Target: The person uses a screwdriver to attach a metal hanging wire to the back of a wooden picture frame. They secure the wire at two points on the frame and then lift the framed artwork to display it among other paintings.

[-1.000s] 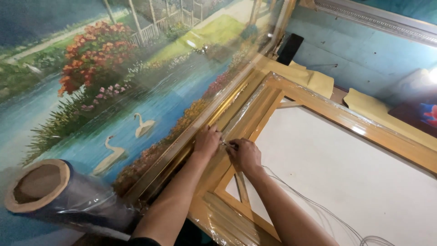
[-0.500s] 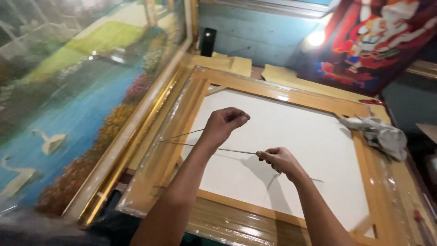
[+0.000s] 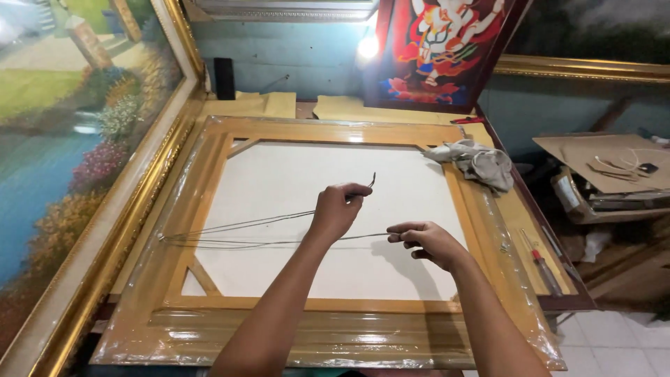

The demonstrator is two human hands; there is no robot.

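Thin wire (image 3: 237, 227), doubled into long strands, stretched across the white back of a canvas, fixed at the left rail of the wooden frame (image 3: 209, 150) and running right to both hands. Left hand (image 3: 336, 209) closed in a fist on one strand, its free end (image 3: 372, 181) sticking up and curling just beyond the knuckles. Right hand (image 3: 427, 241) lower and to the right, thumb and fingertips pinched together on the other strand, remaining fingers loosely curled. Both forearms reaching in from the bottom edge, hands near each other but apart, hovering over the white canvas back (image 3: 293, 272).

Nearest, along the bottom: frame's lower rail wrapped in clear, shiny plastic film (image 3: 279, 338), wrinkled and catching the light. Diagonal corner braces at lower left and upper left of the frame. To the right, on the table edge beside the frame, a red-handled screwdriver (image 3: 539, 260) lying lengthwise. Further up the right rail, a crumpled grey rag (image 3: 481, 162) resting on the frame's upper right corner.

At the left, a large landscape painting (image 3: 63, 139) in a gilded frame, leaning alongside the table. Beyond the frame's top rail, sheets of tan paper (image 3: 349, 108) against the pale blue wall. Farthest back, a bright lamp (image 3: 368, 47) and a red painting (image 3: 440, 49) propped upright; at far right, a cluttered side table with cardboard (image 3: 600, 157).
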